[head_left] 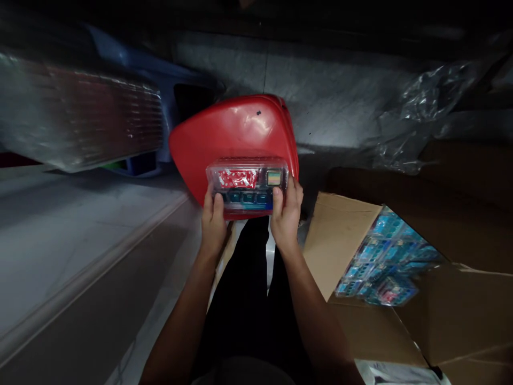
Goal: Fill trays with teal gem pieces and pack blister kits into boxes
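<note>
Left hand, right hand clench clear blister pack by both ends, thumbs on front; red plastic lid beyond, cardboard carton right.

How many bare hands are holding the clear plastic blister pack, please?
2. The person's left hand grips the clear plastic blister pack near its left end, and the right hand grips it near its right end. No other hands show, though some could be out of view.
</note>
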`<state>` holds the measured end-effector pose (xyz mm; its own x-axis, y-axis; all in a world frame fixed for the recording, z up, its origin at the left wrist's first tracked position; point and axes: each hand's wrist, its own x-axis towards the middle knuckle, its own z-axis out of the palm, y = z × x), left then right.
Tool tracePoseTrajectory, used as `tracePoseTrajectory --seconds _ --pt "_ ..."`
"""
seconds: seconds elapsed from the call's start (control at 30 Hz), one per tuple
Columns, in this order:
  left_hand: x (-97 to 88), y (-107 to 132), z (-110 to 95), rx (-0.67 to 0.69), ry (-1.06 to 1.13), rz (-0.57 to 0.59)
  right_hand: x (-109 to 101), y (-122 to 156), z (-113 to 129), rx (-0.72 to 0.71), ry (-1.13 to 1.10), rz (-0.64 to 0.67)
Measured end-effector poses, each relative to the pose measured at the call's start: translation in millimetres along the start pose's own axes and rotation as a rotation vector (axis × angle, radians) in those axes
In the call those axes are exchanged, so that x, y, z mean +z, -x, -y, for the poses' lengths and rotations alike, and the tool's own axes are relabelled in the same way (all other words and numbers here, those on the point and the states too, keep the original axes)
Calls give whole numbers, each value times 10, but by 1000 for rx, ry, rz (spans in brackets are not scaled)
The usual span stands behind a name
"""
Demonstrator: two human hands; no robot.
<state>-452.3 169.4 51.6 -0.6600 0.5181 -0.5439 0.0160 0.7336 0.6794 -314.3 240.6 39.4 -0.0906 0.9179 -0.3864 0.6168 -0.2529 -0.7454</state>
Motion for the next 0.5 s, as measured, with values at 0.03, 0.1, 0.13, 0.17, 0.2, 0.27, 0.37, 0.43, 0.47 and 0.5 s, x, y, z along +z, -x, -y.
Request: tracePoseTrajectory --seconds 0.03,0.1,0.13,0.17,0.2,0.27,0.37,0.43,0.47,0.5 --pt "-4 -28 -7 -8 58 15 11 9 1 6 -37 0" --pt "-20 -79 -20 19 78 15 24 35 4 25 -123 7" --pt "-30 -102 -27 49 37 -2 26 53 6 43 -166 13" --pt "-39 -122 -34 84 -22 -22 25 72 8 65 -201 19" --pt "-46 -141 -42 120 -79 -33 23 92 12 88 -227 21" --pt "-53 -176 -58 156 -128 -34 21 123 24 116 -247 12" --pt "-46 -234 -67 88 -52 -27 44 124 49 119 -210 -9" --pt "-37 -276 -61 13 48 -14 82 96 61 121 -184 3" --pt "-34 -294 -62 -13 91 2 101 80 63 127 -185 10" --pt "-31 -306 -70 -29 123 23 114 69 62 138 -199 14"
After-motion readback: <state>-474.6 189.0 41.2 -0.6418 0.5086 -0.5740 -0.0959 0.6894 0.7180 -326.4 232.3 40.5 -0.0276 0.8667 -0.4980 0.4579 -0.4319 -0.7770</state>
